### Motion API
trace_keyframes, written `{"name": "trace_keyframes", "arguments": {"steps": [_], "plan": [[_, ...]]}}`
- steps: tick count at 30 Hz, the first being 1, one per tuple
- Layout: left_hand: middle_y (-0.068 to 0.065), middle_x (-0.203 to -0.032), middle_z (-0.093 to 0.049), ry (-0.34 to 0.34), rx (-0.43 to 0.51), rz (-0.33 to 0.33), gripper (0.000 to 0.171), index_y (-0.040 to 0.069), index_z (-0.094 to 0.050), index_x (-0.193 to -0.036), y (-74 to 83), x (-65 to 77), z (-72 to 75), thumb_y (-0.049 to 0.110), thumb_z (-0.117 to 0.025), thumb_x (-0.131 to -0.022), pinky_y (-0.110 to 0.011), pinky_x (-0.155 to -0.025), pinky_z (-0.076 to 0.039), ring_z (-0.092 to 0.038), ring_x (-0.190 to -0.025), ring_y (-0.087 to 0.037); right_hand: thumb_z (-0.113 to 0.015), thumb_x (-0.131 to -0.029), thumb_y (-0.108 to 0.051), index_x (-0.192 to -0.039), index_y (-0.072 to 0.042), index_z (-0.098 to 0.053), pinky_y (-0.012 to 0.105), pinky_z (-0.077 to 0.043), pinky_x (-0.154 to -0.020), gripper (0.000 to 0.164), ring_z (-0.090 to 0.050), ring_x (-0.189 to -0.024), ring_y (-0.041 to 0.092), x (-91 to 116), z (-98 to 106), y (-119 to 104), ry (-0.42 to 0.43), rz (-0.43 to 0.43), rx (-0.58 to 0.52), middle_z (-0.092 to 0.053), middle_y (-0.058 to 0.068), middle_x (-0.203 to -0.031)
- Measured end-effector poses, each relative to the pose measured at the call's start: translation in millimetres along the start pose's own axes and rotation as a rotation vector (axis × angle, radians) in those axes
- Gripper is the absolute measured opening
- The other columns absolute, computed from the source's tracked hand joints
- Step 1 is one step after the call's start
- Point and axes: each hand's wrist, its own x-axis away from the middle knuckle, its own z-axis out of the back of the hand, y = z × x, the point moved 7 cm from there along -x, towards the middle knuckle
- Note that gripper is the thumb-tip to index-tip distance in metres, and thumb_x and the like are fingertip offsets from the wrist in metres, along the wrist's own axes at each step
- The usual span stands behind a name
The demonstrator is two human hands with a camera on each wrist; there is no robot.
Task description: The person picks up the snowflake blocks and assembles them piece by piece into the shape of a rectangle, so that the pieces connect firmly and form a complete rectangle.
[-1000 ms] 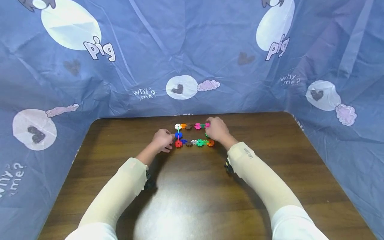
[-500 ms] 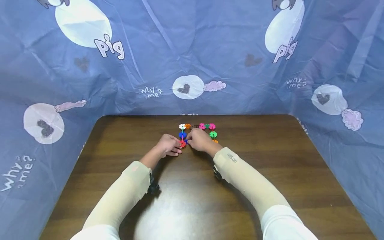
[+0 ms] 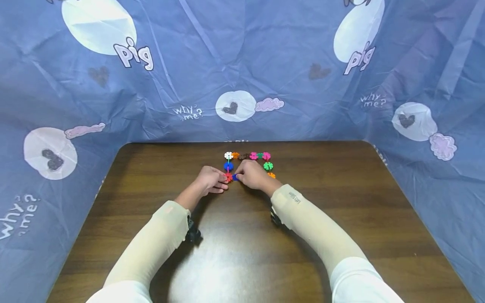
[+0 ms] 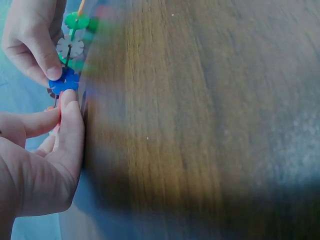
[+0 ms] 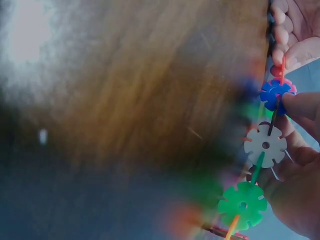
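Observation:
Notched plastic snowflake discs are linked into a rectangular frame at the far middle of the table. In the head view my left hand (image 3: pixel 209 180) is at its near left corner, pinching the red disc (image 4: pixel 61 106) between thumb and fingers. Right beside it, my right hand (image 3: pixel 253 174) pinches the blue disc (image 5: pixel 273 96), which meets the red disc edge-on. A pale grey disc (image 5: pixel 266 145) and a green disc (image 5: pixel 243 205) follow along the near side in the right wrist view. My right hand hides most of that side in the head view.
The frame's far side runs from a white disc (image 3: pixel 228 155) to a pink disc (image 3: pixel 266 156). A green disc and an orange disc (image 3: pixel 271 175) form its right side. Behind the wooden table (image 3: pixel 242 240) hangs a blue printed cloth (image 3: pixel 303 101).
My right hand has moved left and nearer from the frame's far right corner to the blue disc. My left hand has shifted from beside the left side onto the red disc.

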Motion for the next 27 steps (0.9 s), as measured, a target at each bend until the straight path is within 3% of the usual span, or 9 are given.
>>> {"name": "trace_keyframes", "arguments": {"steps": [13,17,20,22,24,27], "plan": [[-0.009,-0.074,-0.069,-0.001,0.041,0.003,0.009,-0.005,-0.063,-0.104,-4.2,1.3,-1.9,-0.006,-0.058,-0.096,-0.026,-0.053,-0.058,-0.069,-0.061,-0.016,-0.073,-0.093,-0.010,-0.100,-0.006,-0.081,0.033,-0.053,-0.086,0.011,-0.065,-0.092,0.019,3.8,-6.0,-5.4,0.054,0.058,-0.015,-0.071,0.005,-0.094],[-0.009,-0.078,-0.070,-0.014,0.027,0.000,0.010,-0.005,-0.063,-0.106,-5.6,1.3,-3.0,-0.004,-0.060,-0.096,-0.027,-0.053,-0.059,-0.069,-0.061,-0.016,-0.073,-0.093,-0.011,-0.102,-0.007,-0.080,0.033,-0.052,-0.087,0.012,-0.065,-0.094,0.018,5.4,-6.9,-3.4,0.042,0.035,-0.012,-0.072,0.004,-0.096],[-0.009,-0.081,-0.071,-0.026,-0.040,-0.014,0.013,-0.005,-0.064,-0.109,-4.8,1.0,-0.2,0.001,-0.061,-0.097,-0.029,-0.054,-0.059,-0.068,-0.061,-0.017,-0.074,-0.093,-0.016,-0.112,-0.007,-0.077,0.036,-0.051,-0.093,0.022,-0.064,-0.103,0.021,6.7,-4.8,1.0,0.029,-0.016,-0.036,-0.071,0.006,-0.106],[-0.011,-0.082,-0.071,-0.023,-0.119,-0.036,0.016,-0.005,-0.064,-0.111,-1.9,1.6,6.3,0.005,-0.060,-0.099,-0.031,-0.056,-0.060,-0.068,-0.063,-0.018,-0.075,-0.091,-0.018,-0.118,-0.006,-0.075,0.037,-0.051,-0.096,0.029,-0.063,-0.108,0.023,8.5,1.2,7.5,0.044,-0.064,-0.107,-0.070,0.009,-0.113],[-0.013,-0.086,-0.072,-0.012,-0.193,-0.069,0.021,-0.005,-0.065,-0.114,1.6,3.2,16.0,0.010,-0.058,-0.100,-0.034,-0.059,-0.060,-0.069,-0.067,-0.020,-0.075,-0.091,-0.017,-0.122,-0.004,-0.072,0.037,-0.052,-0.095,0.034,-0.064,-0.109,0.026,14.5,11.3,19.0,0.084,-0.136,-0.246,-0.069,0.012,-0.119],[-0.020,-0.099,-0.071,0.021,-0.220,-0.120,0.029,-0.006,-0.063,-0.120,6.2,7.8,33.2,0.015,-0.056,-0.102,-0.038,-0.068,-0.061,-0.070,-0.079,-0.026,-0.073,-0.092,-0.011,-0.123,0.002,-0.069,0.040,-0.056,-0.090,0.034,-0.067,-0.105,0.033,29.7,26.9,44.0,0.165,-0.256,-0.577,-0.069,0.021,-0.120]]}}
